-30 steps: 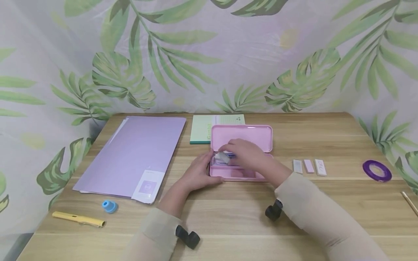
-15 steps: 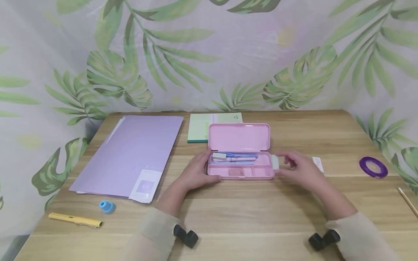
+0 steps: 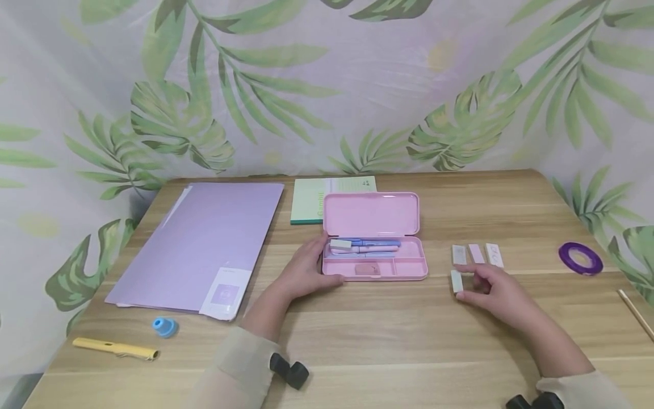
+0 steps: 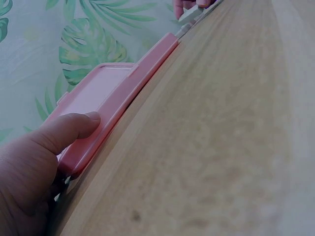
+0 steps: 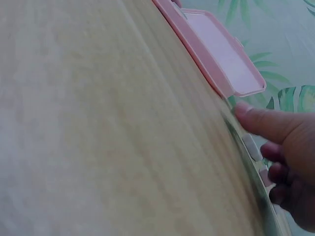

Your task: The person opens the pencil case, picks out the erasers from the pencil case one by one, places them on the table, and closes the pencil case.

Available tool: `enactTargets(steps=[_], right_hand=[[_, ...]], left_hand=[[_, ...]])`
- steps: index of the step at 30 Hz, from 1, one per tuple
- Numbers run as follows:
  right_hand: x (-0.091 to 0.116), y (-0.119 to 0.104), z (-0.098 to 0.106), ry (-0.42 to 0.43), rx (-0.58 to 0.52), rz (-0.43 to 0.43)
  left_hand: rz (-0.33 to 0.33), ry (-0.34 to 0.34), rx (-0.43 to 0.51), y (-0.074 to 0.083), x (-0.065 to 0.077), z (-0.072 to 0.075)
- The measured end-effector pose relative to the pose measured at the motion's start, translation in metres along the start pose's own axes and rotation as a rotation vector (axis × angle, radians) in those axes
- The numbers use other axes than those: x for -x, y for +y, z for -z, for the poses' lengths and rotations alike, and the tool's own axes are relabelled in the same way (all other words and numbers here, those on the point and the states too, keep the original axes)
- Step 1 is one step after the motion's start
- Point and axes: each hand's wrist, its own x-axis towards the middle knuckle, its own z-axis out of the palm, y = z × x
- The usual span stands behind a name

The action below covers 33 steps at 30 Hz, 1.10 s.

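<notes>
An open pink pencil case [image 3: 411,269] stands at mid-table with its lid raised. Several pens [image 3: 378,249], a small white eraser [image 3: 340,244] and a small pinkish block [image 3: 367,268] lie inside it. My left hand [image 3: 305,268] grips the case's left end, its thumb on the front wall, as the left wrist view also shows. Right of the case, my right hand [image 3: 503,292] pinches a pale eraser [image 3: 456,281] between thumb and fingers, close over the table. Just behind it, a grey eraser [image 3: 459,254], a pink eraser [image 3: 476,253] and a white eraser [image 3: 494,255] lie in a row.
A purple folder [image 3: 204,244] lies at left and a green notebook [image 3: 306,200] behind the case. Front left are a blue cone-shaped piece [image 3: 165,326] and a yellow pen [image 3: 115,348]. A purple tape roll [image 3: 566,258] and a thin wooden stick [image 3: 636,314] lie at right.
My right hand has gone from inside the pencil case out to the right, carrying the pale eraser to just in front of the eraser row. The left hand has stayed on the case.
</notes>
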Motion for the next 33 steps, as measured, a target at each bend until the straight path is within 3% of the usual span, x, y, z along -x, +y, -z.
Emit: enactTargets(steps=[4, 8, 11, 14, 21, 27, 33], right_hand=[[-0.001, 0.000, 0.000, -0.027, 0.052, 0.014], [-0.008, -0.008, 0.001, -0.039, 0.040, -0.023], [-0.021, -0.020, 0.001, -0.017, 0.026, -0.016], [-0.040, -0.038, -0.004, 0.005, 0.028, 0.044], [-0.087, -0.089, -0.036, -0.036, -0.013, 0.169], [-0.115, -0.122, -0.066, -0.063, 0.005, 0.185], [-0.128, -0.137, -0.085, -0.076, 0.072, 0.153]], left_hand=[[0.001, 0.005, -0.004, -0.001, -0.001, 0.000], [-0.009, 0.003, -0.011, -0.002, -0.001, 0.001], [0.000, -0.001, -0.011, -0.002, -0.001, 0.001], [0.003, 0.000, -0.006, -0.002, 0.000, 0.002], [-0.010, 0.003, 0.015, -0.002, 0.001, 0.000], [-0.016, 0.009, 0.014, -0.001, 0.002, 0.000], [-0.030, 0.007, -0.005, 0.000, 0.002, 0.002]])
